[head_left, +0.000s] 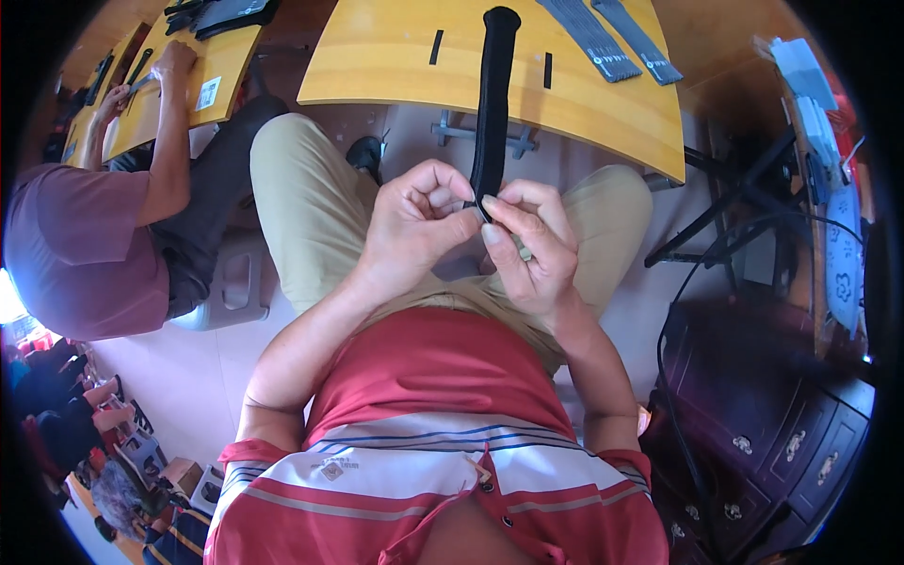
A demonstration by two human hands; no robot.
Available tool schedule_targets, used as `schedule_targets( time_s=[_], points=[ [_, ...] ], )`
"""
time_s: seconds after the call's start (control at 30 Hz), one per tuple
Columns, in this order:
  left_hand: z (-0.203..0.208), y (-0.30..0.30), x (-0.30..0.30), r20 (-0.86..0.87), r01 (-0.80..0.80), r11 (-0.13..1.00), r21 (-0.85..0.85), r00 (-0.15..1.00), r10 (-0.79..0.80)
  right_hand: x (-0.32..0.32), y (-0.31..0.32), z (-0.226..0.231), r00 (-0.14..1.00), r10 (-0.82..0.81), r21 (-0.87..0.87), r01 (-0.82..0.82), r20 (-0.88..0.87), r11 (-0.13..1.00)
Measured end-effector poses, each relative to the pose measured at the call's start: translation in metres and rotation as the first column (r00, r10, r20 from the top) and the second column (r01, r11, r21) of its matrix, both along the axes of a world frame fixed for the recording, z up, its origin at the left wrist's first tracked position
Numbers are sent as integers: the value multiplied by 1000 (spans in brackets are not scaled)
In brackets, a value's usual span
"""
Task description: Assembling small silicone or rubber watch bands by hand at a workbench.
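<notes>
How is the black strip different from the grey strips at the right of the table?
Colour: the black strip looks plain, while the grey strips carry small pale marks.
Handling: the left hand and right hand hold the black strip's near end; no hand touches the grey strips.
Position: the black strip extends past the table's near edge; the grey strips do not.
Both are long and narrow.

Long black fabric strip (493,108); nearly straight; lengthwise over near edge of yellow table (386,71)

Far off is a yellow worktop (386,58). Dark drawers (767,424) stand right. The floor (184,381) is pale. Bright light (10,299) shines left.
</notes>
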State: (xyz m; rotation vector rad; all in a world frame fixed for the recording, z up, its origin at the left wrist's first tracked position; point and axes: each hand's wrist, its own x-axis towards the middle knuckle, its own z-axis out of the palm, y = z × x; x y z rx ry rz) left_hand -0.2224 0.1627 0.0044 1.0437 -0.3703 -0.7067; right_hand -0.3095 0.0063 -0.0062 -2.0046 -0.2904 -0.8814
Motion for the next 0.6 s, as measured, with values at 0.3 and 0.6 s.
schedule_targets(
  time_s=[0.3,0.6],
  points=[
    [6,5,-12,24,15,1000,12,1000,-15,1,2,9,997,-58,-74,62,48,995],
    [22,48,-38,-39,193,968,160,981,-190,19,-86,67,851,-509,207,525,-128,826]
  ],
)
